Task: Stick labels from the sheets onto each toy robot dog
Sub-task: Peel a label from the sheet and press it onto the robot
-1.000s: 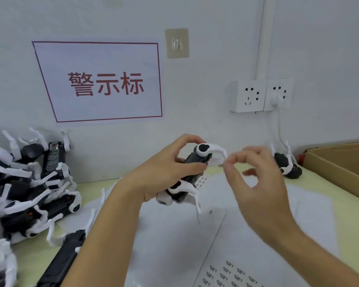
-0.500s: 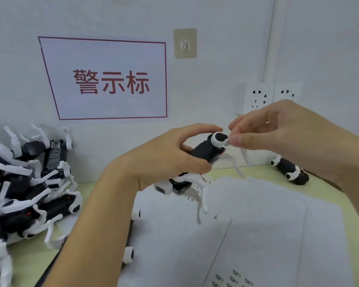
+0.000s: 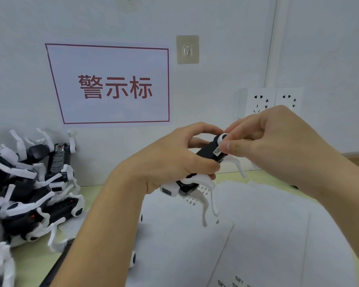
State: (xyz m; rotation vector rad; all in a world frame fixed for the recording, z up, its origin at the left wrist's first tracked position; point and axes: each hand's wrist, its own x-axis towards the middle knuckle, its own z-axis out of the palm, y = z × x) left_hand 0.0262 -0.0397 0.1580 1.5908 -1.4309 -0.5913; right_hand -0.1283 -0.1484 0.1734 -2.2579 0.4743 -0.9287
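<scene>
Leftmost, a heap of toy robot dogs (image 3: 27,195) lies at the worktop's (image 3: 35,259) left edge. Raised above the label sheets (image 3: 257,235), the left hand (image 3: 174,160) grips one toy robot dog (image 3: 207,154) round its body, its long axis slanting up toward the right. At that upper end the right hand (image 3: 278,141), nearer the spot, presses a label (image 3: 217,151) down with its thumb. No container shows.

Black-white toy dog (image 3: 207,154), label (image 3: 217,151) on
</scene>
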